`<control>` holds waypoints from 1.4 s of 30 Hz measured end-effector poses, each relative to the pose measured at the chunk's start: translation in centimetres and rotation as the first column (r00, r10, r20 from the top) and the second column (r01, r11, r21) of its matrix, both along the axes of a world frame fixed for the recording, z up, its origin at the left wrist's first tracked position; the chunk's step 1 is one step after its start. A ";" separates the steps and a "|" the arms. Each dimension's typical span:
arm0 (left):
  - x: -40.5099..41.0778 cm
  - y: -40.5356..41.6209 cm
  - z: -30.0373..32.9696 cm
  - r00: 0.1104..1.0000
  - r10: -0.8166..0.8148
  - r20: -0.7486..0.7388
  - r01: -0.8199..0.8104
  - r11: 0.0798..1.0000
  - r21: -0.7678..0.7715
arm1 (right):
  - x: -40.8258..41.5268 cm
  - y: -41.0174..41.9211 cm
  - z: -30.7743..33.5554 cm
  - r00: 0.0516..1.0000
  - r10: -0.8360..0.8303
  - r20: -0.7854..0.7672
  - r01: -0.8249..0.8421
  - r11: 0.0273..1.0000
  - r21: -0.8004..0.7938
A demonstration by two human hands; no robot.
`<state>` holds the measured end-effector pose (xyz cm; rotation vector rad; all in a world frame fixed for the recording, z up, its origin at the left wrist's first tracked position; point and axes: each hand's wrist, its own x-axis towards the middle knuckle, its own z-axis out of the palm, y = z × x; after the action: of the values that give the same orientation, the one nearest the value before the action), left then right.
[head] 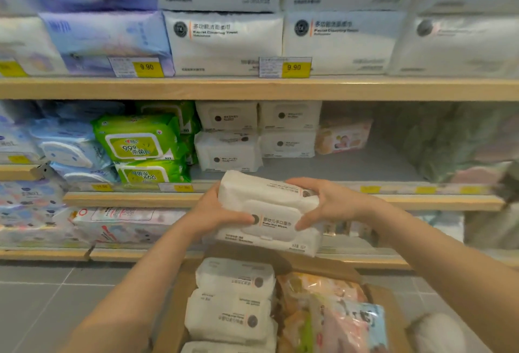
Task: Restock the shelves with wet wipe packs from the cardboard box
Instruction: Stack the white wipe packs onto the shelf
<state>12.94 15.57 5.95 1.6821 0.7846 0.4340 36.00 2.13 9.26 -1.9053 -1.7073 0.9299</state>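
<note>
While several white packs are already stacked on the middle shelf, one white wipe pack is held at centre between the left hand and right hand, and more remain in the cardboard box at six o'clock, so restocking is judged only partly done.

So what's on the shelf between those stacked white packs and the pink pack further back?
Nothing. In the head view the right-hand stacked white packs sit directly beside the pink pack, with no other item between them.
</note>
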 end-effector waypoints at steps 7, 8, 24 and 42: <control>3.6 -2.1 -1.3 0.990 -0.031 0.136 0.017 0.995 0.099 | 0.4 0.2 -1.1 0.961 0.013 0.277 -0.057 0.987 0.151; 4.3 -1.8 -1.1 0.990 -0.052 0.133 0.034 0.990 0.136 | 0.8 0.3 -1.2 0.964 -0.021 0.265 -0.029 0.983 0.182; 9.7 15.9 -4.5 0.811 0.330 -0.484 0.219 0.596 0.773 | 11.5 13.8 -2.0 0.826 -0.175 0.536 0.070 0.975 0.211; 10.5 16.7 -8.6 0.916 0.317 -0.247 0.049 0.521 0.852 | 7.5 19.4 -10.9 0.603 -0.485 0.633 0.187 0.858 0.479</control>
<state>23.43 32.28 -2.65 2.7154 1.0923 0.6914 43.54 21.52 -1.68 -2.3672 -1.6055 -0.3960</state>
